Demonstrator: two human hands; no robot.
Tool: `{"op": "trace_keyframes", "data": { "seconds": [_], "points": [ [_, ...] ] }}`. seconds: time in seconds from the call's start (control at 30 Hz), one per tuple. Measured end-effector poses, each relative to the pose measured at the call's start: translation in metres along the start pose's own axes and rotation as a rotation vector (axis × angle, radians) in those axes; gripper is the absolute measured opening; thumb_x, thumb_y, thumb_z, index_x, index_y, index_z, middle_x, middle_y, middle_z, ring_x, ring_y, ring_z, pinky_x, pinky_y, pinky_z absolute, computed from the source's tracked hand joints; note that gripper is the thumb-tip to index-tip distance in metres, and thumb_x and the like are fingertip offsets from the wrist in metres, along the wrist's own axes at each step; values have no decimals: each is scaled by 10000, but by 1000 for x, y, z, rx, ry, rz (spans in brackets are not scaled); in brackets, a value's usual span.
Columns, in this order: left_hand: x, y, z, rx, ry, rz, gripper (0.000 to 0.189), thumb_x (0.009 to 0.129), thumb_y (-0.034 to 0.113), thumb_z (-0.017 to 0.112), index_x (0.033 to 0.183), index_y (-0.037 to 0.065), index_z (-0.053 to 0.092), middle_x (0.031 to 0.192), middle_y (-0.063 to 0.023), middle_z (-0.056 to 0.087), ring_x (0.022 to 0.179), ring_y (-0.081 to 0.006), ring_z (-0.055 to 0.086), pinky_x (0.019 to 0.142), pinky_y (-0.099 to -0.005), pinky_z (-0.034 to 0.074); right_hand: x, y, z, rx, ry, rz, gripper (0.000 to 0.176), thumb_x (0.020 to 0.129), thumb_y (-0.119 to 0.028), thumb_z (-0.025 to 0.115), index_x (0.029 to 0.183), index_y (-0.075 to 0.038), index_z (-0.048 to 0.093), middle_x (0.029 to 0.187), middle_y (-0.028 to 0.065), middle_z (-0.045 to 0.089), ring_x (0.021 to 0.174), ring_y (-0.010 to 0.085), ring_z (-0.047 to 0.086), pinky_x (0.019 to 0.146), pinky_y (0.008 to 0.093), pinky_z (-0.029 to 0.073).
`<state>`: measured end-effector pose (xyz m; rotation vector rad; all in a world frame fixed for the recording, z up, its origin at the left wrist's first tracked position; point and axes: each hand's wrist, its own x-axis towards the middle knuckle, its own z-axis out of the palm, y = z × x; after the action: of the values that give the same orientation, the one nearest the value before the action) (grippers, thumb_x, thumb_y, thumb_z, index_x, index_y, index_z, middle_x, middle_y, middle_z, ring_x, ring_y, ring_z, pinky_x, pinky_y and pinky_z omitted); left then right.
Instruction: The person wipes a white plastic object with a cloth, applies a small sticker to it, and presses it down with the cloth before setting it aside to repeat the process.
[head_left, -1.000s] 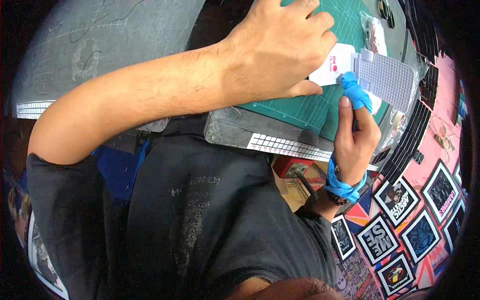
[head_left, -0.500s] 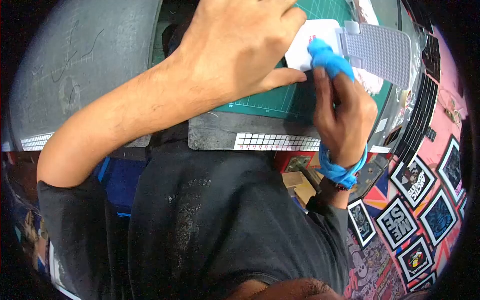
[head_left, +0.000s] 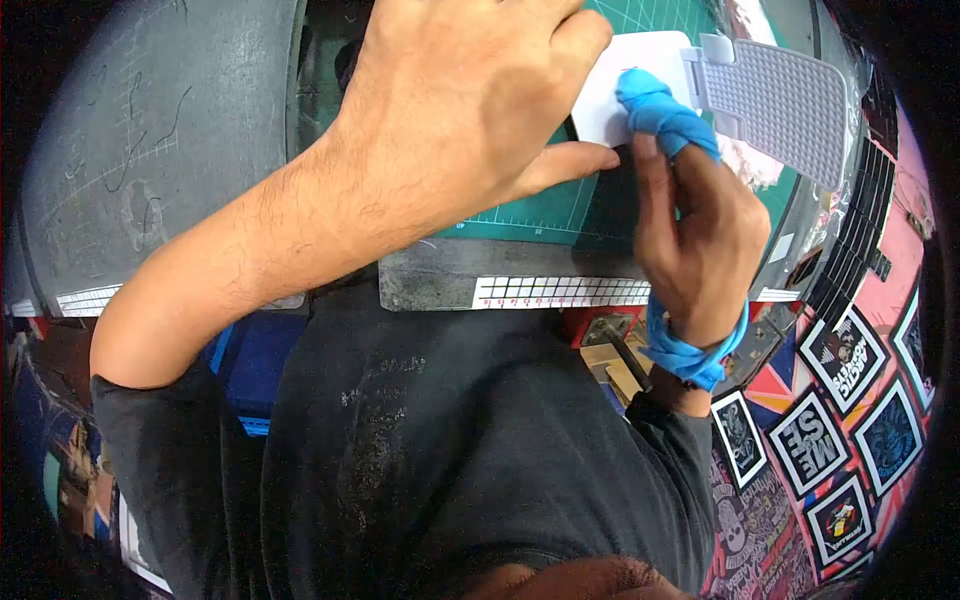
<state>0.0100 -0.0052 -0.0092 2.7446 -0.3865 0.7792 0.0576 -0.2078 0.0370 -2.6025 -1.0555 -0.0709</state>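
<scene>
Panel: the white plastic panel (head_left: 652, 52) lies between the two hands, above the green cutting mat (head_left: 535, 215); its near left part sits beside the left thumb, and its right edge meets the textured grey flap (head_left: 785, 112).
Slip risk: sideways pressure could turn or slide the panel if the left hand (head_left: 470, 95) braces it only lightly.
Cloth risk: the blue cloth (head_left: 668, 118) could bunch or loosen on the finger, likely through rubbing against a weak wrap; a fold could also snag on the clips at the flap's joint.
Flap risk: a knock from the right hand (head_left: 705, 230) could twist that joint, since the flap reaches well out to the side.
Left hand: palm down, part open, fingers bent towards the panel's left side and thumb (head_left: 585, 158) stretched out near its lower corner; the fingertips are hidden, so whether it grips or merely steadies cannot be told.
Right hand: nearly closed, forefinger wrapped in the cloth and thumb against the wrap; the covered tip is over the panel's face, apparently pressing it.
Surroundings: a crumpled clear packet (head_left: 748, 165) lies partly under the flap; the marked white strip (head_left: 560, 291) runs along the grey table's (head_left: 430, 270) near edge.
</scene>
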Motion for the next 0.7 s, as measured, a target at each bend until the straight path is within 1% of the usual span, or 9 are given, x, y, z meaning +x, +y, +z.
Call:
{"op": "trace_keyframes", "data": {
  "seconds": [0.1,0.2,0.3,0.33,0.4,0.5,0.57,0.67,0.7],
  "points": [
    [1,5,-5,-75,-68,-80,548,684,404,891,971,0,656,977,-142,572,976,-296,539,1013,-576,399,9,0,-2,-44,1,-4,154,934,-220,730,860,-89,697,658,154,633,549,355,624,501,437,457],
    [-2,-2,0,-92,-39,-49,549,691,411,890,972,3,654,975,-141,574,979,-297,540,1012,-580,397,7,-2,1,-114,-38,-25,147,934,-216,730,863,-92,699,676,156,649,549,353,628,495,429,458],
    [0,0,-3,-41,24,5,549,695,415,889,971,4,653,979,-139,573,987,-300,540,1012,-585,395,1,3,1,85,87,-19,187,934,-235,728,828,-92,671,639,152,613,534,366,605,482,450,436],
    [7,5,-21,-90,-159,-62,548,694,415,890,972,6,653,980,-137,572,991,-300,539,1013,-585,394,3,0,-1,9,41,-22,168,928,-231,733,841,-97,680,649,151,623,542,358,615,483,446,440],
    [9,7,-23,-126,-338,-139,547,694,415,890,973,8,654,981,-136,571,995,-301,538,1014,-586,394,11,-5,0,-129,-51,-48,133,917,-222,742,866,-107,699,668,148,642,557,341,635,486,438,450],
    [1,2,-2,-147,-36,-94,540,691,407,891,977,13,656,983,-133,569,999,-300,536,1017,-587,393,4,0,4,-16,13,-61,127,909,-223,747,867,-113,699,667,148,633,555,350,628,486,445,446],
    [-1,2,-2,-104,-57,-75,537,693,409,888,975,14,658,980,-130,570,994,-297,537,1020,-584,394,7,-1,-7,-33,-57,43,116,908,-220,749,874,-119,706,669,142,633,549,357,622,488,448,444],
    [2,2,-14,-243,-22,-99,540,695,418,883,968,10,660,977,-130,572,986,-292,538,1021,-582,396,8,0,1,-141,-51,-39,107,914,-218,748,891,-119,717,682,140,652,544,347,629,484,438,446],
    [4,2,-20,-290,-9,-112,541,696,422,882,966,9,660,976,-130,572,984,-290,539,1021,-581,396,2,2,-2,-68,-45,-26,125,917,-220,745,866,-114,703,667,135,643,534,349,621,482,439,444]
  ]
}}
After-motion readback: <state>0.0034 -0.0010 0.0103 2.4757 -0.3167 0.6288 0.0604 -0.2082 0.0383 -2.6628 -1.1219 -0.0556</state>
